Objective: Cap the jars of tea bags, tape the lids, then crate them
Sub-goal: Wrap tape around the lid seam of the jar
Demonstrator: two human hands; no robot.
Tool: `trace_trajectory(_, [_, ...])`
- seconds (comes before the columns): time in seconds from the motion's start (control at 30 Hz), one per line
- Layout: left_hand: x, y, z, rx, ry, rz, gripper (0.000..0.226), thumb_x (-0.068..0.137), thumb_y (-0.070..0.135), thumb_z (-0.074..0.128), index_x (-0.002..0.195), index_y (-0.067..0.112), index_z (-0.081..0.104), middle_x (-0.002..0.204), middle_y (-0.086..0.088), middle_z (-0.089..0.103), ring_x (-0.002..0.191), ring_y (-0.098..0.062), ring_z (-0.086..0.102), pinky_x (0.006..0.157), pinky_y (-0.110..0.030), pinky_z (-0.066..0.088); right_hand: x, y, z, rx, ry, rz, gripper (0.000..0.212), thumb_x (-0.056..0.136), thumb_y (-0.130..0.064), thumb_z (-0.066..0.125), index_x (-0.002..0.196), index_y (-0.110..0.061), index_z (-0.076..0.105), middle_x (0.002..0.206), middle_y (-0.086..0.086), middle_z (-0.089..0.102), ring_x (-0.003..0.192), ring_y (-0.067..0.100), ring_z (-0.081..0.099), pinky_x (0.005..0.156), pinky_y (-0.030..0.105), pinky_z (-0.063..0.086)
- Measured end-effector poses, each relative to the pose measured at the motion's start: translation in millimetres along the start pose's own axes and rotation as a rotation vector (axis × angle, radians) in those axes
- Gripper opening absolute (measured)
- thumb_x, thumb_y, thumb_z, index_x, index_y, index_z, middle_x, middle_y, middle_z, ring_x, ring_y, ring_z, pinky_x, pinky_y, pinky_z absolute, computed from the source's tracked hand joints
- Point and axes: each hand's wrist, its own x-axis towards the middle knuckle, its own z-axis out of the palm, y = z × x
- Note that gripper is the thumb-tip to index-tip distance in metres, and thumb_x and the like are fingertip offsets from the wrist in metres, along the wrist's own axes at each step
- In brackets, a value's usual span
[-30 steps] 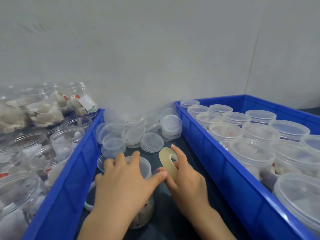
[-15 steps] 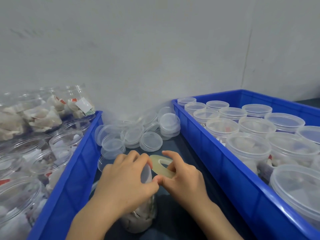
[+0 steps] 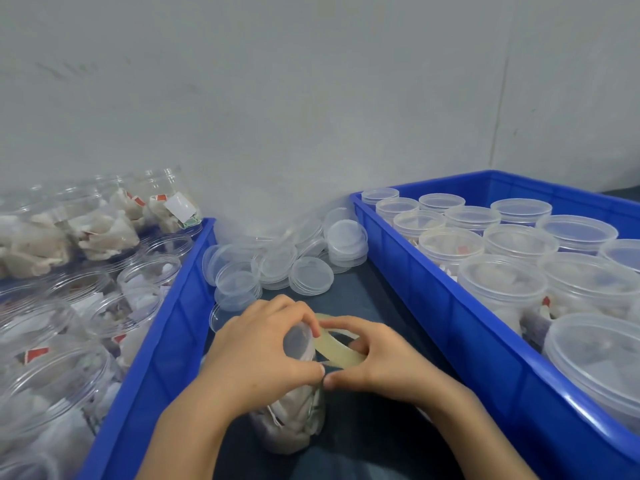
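Observation:
A clear jar of tea bags (image 3: 294, 424) stands on the dark table between two blue crates, tilted slightly, with a translucent lid (image 3: 297, 342) on top. My left hand (image 3: 259, 351) wraps over the lid and upper jar. My right hand (image 3: 374, 358) holds a yellowish roll of clear tape (image 3: 337, 344) right against the lid's edge, thumb meeting my left thumb at the jar's side. A loose pile of spare lids (image 3: 284, 261) lies behind the jar by the wall.
The left blue crate (image 3: 162, 341) holds open jars of tea bags, with more stacked behind. The right blue crate (image 3: 460, 323) is packed with several capped jars. A grey wall closes off the back.
The tape roll has tipped from upright to nearly flat and come against the lid. My left hand has slid over the lid, and both thumbs have met at the jar's side.

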Motion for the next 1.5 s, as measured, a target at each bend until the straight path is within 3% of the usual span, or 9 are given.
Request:
trace_trajectory(0.13, [0.4,-2.0,2.1,-0.007,-0.004,0.01,0.033,0.066,0.047,0.066,0.091,0.05,0.044,0.108,0.035,0.038,0.105,0.019,0.025,0.07,-0.013,0.026,-3.5,-6.9,5.7,-0.266,0.351,0.011,0.056,0.068,-0.031,0.064,0.118,-0.047,0.047,0.057,-0.016,0.05,0.057,0.0,0.048,0.055,0.014,0.031])
trace_trajectory(0.27, [-0.6,1.7,-1.0,-0.021,-0.054,0.063,0.04,0.06,0.051,0.064,0.094,0.051,0.044,0.112,0.037,0.037,0.107,0.017,0.027,0.069,-0.014,0.028,-4.7,-15.3,6.8,-0.462,0.518,-0.041,0.062,0.073,-0.027,0.066,0.131,-0.029,0.044,0.062,-0.009,0.049,0.06,0.018,0.053,0.054,0.029,0.033])
trace_trajectory(0.57, [-3.3,14.2,-5.4,-0.147,-0.036,0.131,0.054,0.049,0.07,0.044,0.102,0.06,0.045,0.113,0.04,0.046,0.112,0.013,0.037,0.078,-0.017,0.031,-0.3,-17.9,14.7,-0.329,0.508,-0.04,0.069,0.074,-0.026,0.063,0.135,-0.036,0.032,0.058,-0.014,0.034,0.061,0.018,0.038,0.049,0.024,0.027])
trace_trajectory(0.67, [-5.3,13.6,0.3,-0.042,-0.009,0.098,0.07,0.053,0.072,0.032,0.123,0.069,0.023,0.127,0.047,0.026,0.12,0.024,0.015,0.093,-0.015,0.024,1.2,-12.4,13.8,-0.181,0.504,-0.05,0.07,0.078,-0.02,0.061,0.133,-0.042,0.024,0.068,-0.014,0.044,0.065,0.021,0.05,0.054,0.025,0.035])
trace_trajectory(0.77, [-2.1,11.1,6.4,0.246,0.041,-0.063,0.09,0.067,0.076,0.021,0.148,0.039,0.004,0.142,0.019,-0.003,0.13,0.0,-0.015,0.114,-0.034,0.0,0.4,-6.8,8.9,-0.16,0.49,-0.031,0.074,0.077,-0.023,0.064,0.132,-0.047,0.021,0.066,-0.013,0.046,0.061,0.014,0.047,0.055,0.022,0.033])
trace_trajectory(0.87, [-0.2,16.5,6.3,0.329,-0.051,-0.25,0.077,0.078,0.074,0.022,0.147,0.042,0.008,0.145,0.009,0.008,0.133,-0.015,-0.005,0.11,-0.042,0.008,-3.3,-7.0,1.3,-0.18,0.459,-0.038,0.078,0.074,-0.036,0.069,0.129,-0.054,0.017,0.071,-0.012,0.05,0.062,0.005,0.049,0.056,0.018,0.035])
trace_trajectory(1.03, [1.2,17.7,5.8,0.285,-0.119,-0.242,0.067,0.088,0.065,0.029,0.148,0.04,0.009,0.149,0.01,0.024,0.132,-0.027,0.032,0.104,-0.04,0.035,-14.0,-8.7,-3.3,-0.182,0.313,-0.064,0.083,0.066,-0.056,0.069,0.129,-0.064,0.015,0.103,-0.015,0.057,0.094,0.003,0.052,0.072,0.015,0.037])
trace_trajectory(1.17, [-7.3,17.9,8.0,0.334,-0.015,-0.149,0.047,0.088,0.055,0.021,0.134,0.043,0.016,0.138,0.017,0.024,0.124,-0.016,0.031,0.092,-0.035,0.038,-14.7,-10.3,4.1,-0.176,0.247,-0.099,0.071,0.074,-0.056,0.064,0.133,-0.057,0.025,0.079,-0.02,0.047,0.074,-0.009,0.044,0.068,0.016,0.032])
trace_trajectory(1.5, [-16.1,12.8,7.6,0.242,0.072,-0.057,0.054,0.078,0.073,0.023,0.128,0.052,0.025,0.131,0.031,0.023,0.124,-0.003,0.026,0.093,-0.027,0.036,-12.3,-9.2,4.8,-0.192,0.352,-0.142,0.06,0.074,-0.056,0.069,0.129,-0.048,0.048,0.089,-0.009,0.068,0.087,-0.001,0.058,0.077,0.021,0.044])
